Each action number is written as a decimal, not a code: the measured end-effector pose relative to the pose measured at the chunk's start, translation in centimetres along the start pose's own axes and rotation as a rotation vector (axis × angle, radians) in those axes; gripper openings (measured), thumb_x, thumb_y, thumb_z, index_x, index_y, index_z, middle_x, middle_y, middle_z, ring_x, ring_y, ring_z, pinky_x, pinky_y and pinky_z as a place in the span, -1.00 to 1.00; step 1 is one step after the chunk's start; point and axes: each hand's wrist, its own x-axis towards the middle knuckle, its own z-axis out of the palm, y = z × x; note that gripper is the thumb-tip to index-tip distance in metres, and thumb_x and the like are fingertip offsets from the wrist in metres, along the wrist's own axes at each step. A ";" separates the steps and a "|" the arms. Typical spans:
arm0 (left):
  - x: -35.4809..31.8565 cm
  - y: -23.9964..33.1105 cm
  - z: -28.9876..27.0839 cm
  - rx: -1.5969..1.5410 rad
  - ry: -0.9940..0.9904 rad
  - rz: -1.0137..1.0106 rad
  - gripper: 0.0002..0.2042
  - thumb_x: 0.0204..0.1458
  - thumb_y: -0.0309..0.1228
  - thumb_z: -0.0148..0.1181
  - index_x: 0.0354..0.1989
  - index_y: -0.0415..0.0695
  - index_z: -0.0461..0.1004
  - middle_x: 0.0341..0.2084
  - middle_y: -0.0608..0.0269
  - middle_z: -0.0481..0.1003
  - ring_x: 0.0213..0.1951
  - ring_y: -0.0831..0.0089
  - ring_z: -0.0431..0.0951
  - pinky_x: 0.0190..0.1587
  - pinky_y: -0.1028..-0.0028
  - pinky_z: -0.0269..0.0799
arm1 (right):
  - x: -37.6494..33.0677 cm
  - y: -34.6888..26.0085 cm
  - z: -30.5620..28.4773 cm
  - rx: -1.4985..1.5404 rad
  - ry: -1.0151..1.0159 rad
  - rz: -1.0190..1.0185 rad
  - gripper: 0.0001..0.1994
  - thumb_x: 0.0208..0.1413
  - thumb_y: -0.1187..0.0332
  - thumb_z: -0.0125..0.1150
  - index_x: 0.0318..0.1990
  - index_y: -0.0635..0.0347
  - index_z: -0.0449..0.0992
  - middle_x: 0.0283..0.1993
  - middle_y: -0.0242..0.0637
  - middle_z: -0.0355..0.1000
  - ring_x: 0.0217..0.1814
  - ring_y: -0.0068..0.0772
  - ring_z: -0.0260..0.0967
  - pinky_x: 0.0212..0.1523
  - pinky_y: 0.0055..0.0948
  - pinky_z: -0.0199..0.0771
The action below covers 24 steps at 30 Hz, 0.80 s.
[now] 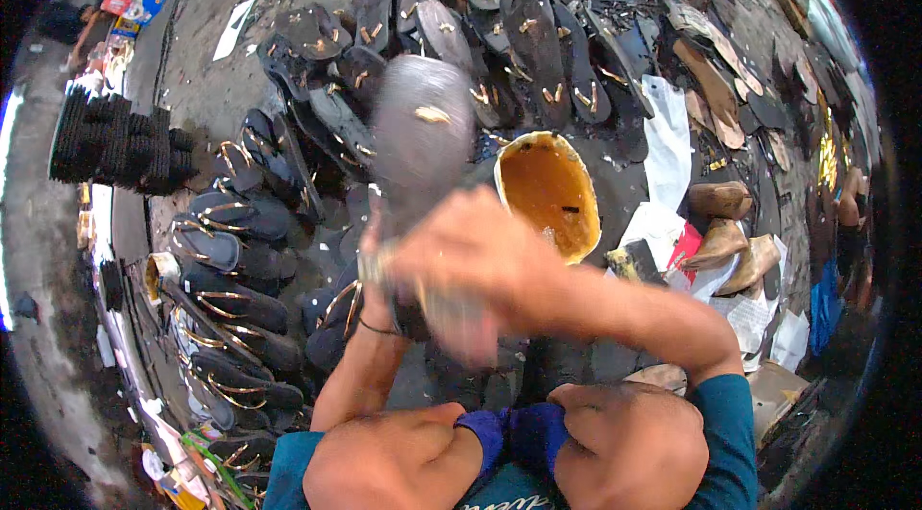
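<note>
Both grips on grey sole [423,126]

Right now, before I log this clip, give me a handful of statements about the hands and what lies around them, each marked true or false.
1. The left hand holds a dark sole raised. True.
2. The container of yellow glue is lidded. False: it is open.
3. Dark sandals with gold straps lie to the person's left. True.
4. The right hand rests on the floor. False: it is raised at the sole, blurred.
</note>
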 end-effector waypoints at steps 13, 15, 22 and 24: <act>2.2 0.8 -0.3 0.312 0.452 0.126 -0.52 0.33 -0.09 -0.23 0.07 -0.24 0.46 -0.12 0.09 0.57 -0.13 0.29 0.59 0.02 0.25 0.52 | -4.9 -3.1 0.9 0.158 -0.043 -0.031 -0.45 -0.12 0.37 0.32 0.15 0.04 0.45 -0.14 -0.26 0.43 -0.07 -0.15 0.40 -0.14 -0.22 0.38; 3.9 2.9 5.0 0.145 0.095 0.152 -0.49 0.28 -0.06 -0.22 0.04 -0.28 0.45 -0.18 -0.02 0.60 -0.23 0.16 0.64 -0.09 0.18 0.60 | -8.4 -4.9 2.0 0.229 -0.174 0.011 -0.49 -0.08 0.40 0.33 0.13 0.06 0.48 -0.12 -0.25 0.45 -0.07 -0.13 0.42 -0.10 -0.20 0.40; 26.3 -4.3 9.3 0.482 0.019 -0.112 -0.77 0.25 -0.38 -0.03 -0.13 -0.21 0.53 -0.30 0.15 0.60 -0.36 0.36 0.61 -0.20 0.34 0.55 | -14.3 -4.0 -5.9 -0.044 0.467 0.681 -0.79 0.10 0.38 0.36 -0.09 0.13 0.62 -0.21 -0.20 0.60 -0.15 -0.13 0.52 -0.13 -0.22 0.45; 32.8 -10.8 10.4 0.532 -0.044 -0.136 -0.89 0.16 -0.50 0.07 -0.22 -0.20 0.53 -0.39 0.17 0.57 -0.41 0.38 0.57 -0.27 0.38 0.51 | -17.1 -5.2 -8.4 -0.241 0.450 0.820 -0.80 0.12 0.38 0.36 -0.10 0.15 0.62 -0.22 -0.18 0.61 -0.21 -0.14 0.55 -0.18 -0.22 0.48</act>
